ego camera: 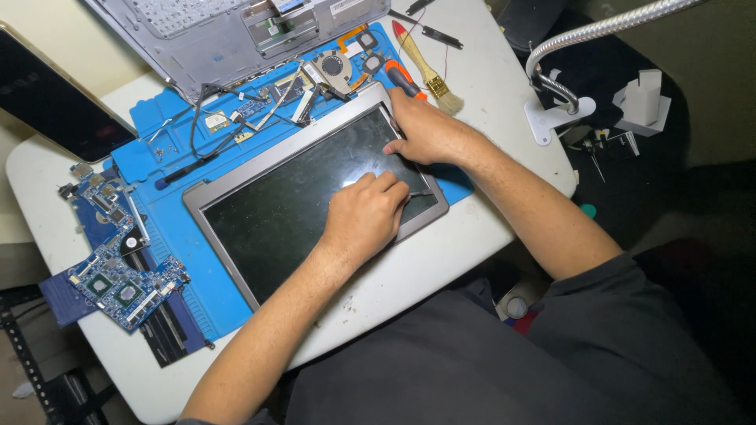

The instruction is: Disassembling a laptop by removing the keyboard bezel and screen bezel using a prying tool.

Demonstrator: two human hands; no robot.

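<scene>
white bench [441, 252], blue mat [197, 291]: left hand [364, 216] curled, fingertips pressing screen [307, 197]; right hand [429, 130] grips its bezel corner.

Place: an electronics repair bench, where I take laptops apart.
Surface: my white table [441, 252] carries a blue repair mat [197, 291] with moulded part trays.
Far side: an opened grey laptop base [228, 31], a cooling fan [335, 67] and loose cables lie there.
Left: a bare blue motherboard [118, 279] sits on the mat's edge.
Tools: an orange-handled screwdriver [403, 79] and a small dusting brush [429, 71] lie at the far right.
Light: a gooseneck lamp [583, 39] is fixed at the table's right edge.
</scene>
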